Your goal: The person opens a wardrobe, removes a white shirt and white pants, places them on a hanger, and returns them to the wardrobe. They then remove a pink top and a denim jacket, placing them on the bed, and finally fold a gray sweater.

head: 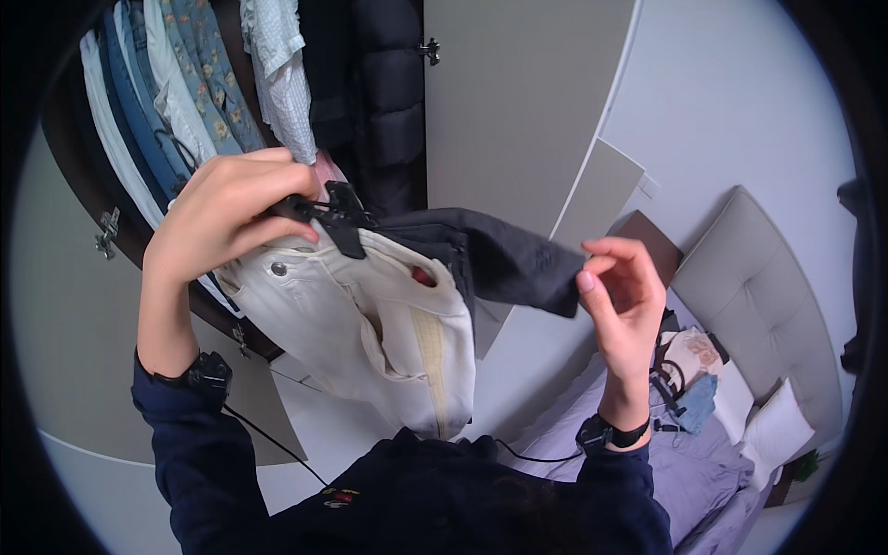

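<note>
My left hand (pixel 239 211) grips a black clip hanger (pixel 345 220) at the waistband of white trousers (pixel 312 298). A metal button shows near the thumb, and one clip bites the waistband. Against the back of the white trousers lies a dark grey garment (pixel 517 260), its upper part stretched out to the right. The thumb and a finger of my right hand (pixel 624 298) pinch the far end of this dark garment. Some of the hanger is hidden by my left hand and the cloth.
An open wardrobe holds hanging jeans (pixel 135 90), a floral garment (pixel 215 76), a white checked shirt (pixel 281 83) and a dark puffer jacket (pixel 388 104). Its door (pixel 513 90) stands at centre. To the right, a bed (pixel 666 479) with a padded headboard (pixel 763 298) bears loose clothes (pixel 697 402).
</note>
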`<action>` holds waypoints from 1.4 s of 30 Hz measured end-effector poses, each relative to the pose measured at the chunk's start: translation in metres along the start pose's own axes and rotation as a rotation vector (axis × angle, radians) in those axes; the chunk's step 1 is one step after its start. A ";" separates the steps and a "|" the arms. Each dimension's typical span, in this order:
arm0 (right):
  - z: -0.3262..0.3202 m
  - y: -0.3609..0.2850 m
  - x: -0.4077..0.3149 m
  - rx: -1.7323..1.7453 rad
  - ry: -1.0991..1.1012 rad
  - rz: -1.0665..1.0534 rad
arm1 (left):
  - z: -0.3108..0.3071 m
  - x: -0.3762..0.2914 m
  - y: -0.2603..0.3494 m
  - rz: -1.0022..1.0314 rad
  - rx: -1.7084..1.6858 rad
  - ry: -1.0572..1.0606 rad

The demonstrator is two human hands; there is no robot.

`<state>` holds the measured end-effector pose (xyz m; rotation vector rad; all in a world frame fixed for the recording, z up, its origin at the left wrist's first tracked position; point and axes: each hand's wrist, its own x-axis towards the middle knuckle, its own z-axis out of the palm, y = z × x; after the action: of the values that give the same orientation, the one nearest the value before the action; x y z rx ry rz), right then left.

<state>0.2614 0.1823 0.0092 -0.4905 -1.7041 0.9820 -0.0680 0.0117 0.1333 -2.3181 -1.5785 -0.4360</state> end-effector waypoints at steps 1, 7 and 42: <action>0.001 0.001 0.000 0.071 -0.006 -0.017 | -0.002 -0.001 0.002 -0.016 0.018 -0.002; 0.007 -0.012 0.013 0.446 -0.401 -0.190 | -0.009 -0.003 0.010 -0.069 0.078 -0.005; 0.029 -0.111 0.133 -0.794 -0.636 -0.281 | 0.091 -0.044 -0.035 -0.445 -0.766 0.465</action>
<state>0.2027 0.2041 0.1727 -0.4353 -2.6585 0.2112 -0.1091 0.0244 0.0356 -2.0209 -1.8649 -1.8049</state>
